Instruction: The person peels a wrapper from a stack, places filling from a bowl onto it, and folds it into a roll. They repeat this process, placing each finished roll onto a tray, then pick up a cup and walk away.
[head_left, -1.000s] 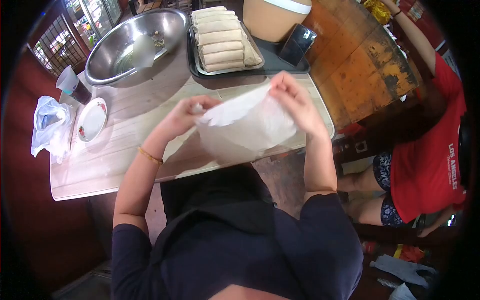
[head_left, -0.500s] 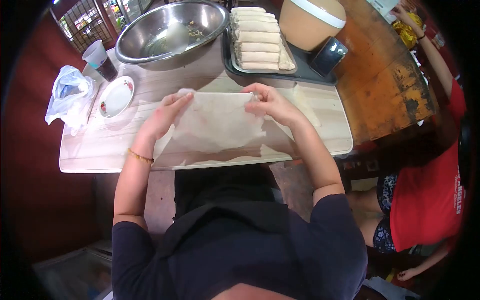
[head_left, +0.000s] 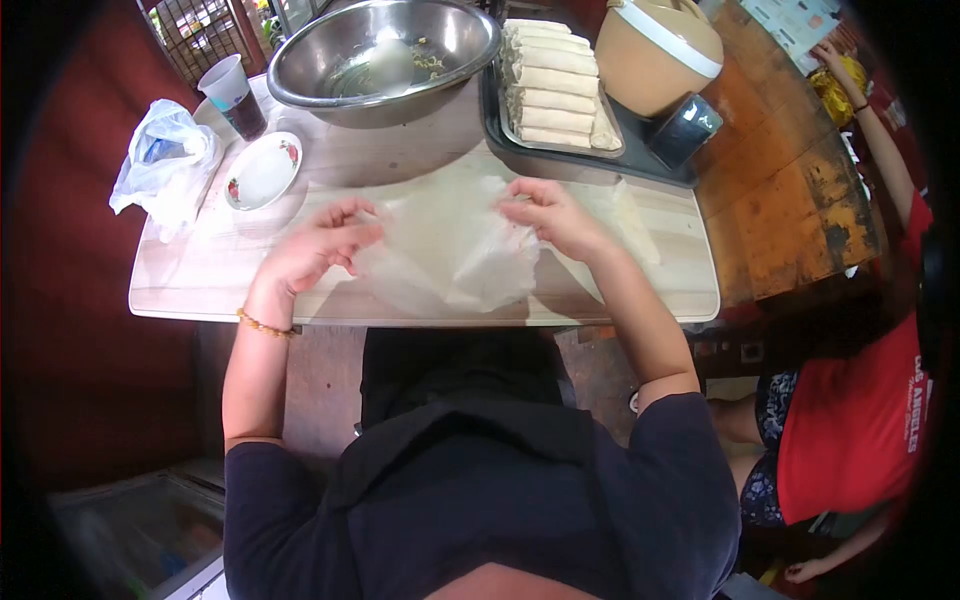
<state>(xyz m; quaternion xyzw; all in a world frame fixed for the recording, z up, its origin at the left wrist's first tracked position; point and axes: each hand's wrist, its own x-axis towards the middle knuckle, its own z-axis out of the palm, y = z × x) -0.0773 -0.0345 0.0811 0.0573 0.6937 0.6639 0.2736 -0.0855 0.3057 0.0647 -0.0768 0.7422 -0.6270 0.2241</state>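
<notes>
A thin, translucent pale wrapper sheet is spread on the light wood-patterned table in front of me, its lower part wrinkled. To its left, my left hand is open, with curved fingers apart and nothing visible between them. My right hand is at the sheet's upper right edge, with thumb and index finger slightly apart; contact with the edge is hard to make out. Another pale wrapper lies just right of that hand. Beyond, a metal tray bears several stacked pale rolls.
A steel bowl contains a pale ladle-like utensil and food scraps. At left are a plastic cup, plastic bag and floral dish. A phone leans near a tan container. A person in red is at right.
The wrapper sheet, held up by its top corners between both hands before, now lies lower on the table. My left hand has opened and moved down and away from it; my right fingers have loosened.
</notes>
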